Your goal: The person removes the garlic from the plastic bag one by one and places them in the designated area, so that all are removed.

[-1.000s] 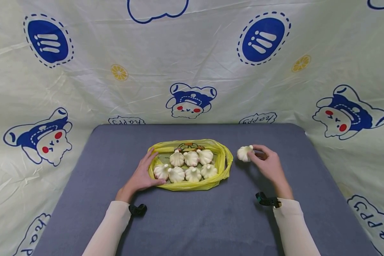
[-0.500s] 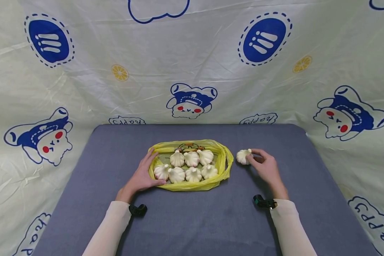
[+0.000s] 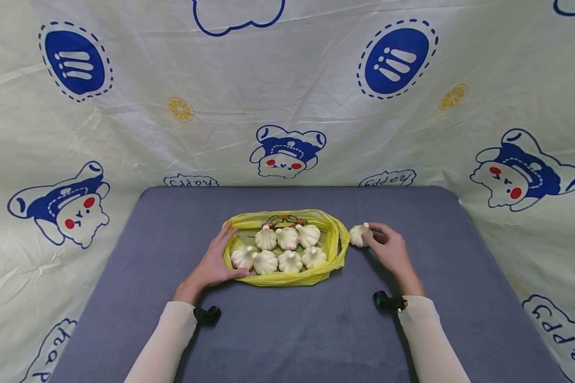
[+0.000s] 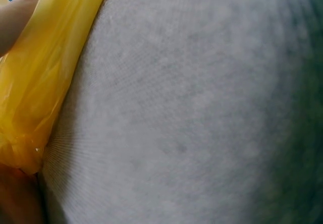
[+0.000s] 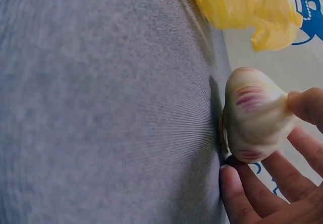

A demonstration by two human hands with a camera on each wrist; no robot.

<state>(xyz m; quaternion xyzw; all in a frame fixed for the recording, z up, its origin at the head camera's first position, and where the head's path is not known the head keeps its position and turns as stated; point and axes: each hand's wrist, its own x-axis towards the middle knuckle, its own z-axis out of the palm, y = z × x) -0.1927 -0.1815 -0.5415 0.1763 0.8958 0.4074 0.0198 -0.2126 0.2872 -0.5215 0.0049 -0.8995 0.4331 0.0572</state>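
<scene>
A yellow plastic bag (image 3: 339,260) lies spread open on the table, its edges folded into an oval rim. Several white garlic bulbs (image 3: 289,261) sit inside it in two rows. My left hand (image 3: 214,260) holds the bag's left end, thumb over the near rim and fingers along the far-left side. With thumb and fingertips, my right hand (image 3: 394,255) pinches another garlic bulb (image 3: 359,234) just outside the bag's right end. In the right wrist view that bulb (image 5: 257,115) shows purple streaks, close over the tablecloth, with the thumb on its neck.
A grey-blue cloth (image 3: 287,330) covers the table. Behind and beside it hangs a pale printed curtain (image 3: 220,133). Black wrist cameras (image 3: 207,315) are strapped at both wrists. The bag's yellow folds (image 5: 252,7) stand near the held bulb in the right wrist view.
My right hand has moved left with the garlic bulb, from a short gap away to right beside the bag's right end. The left hand and the bag have stayed in place.
</scene>
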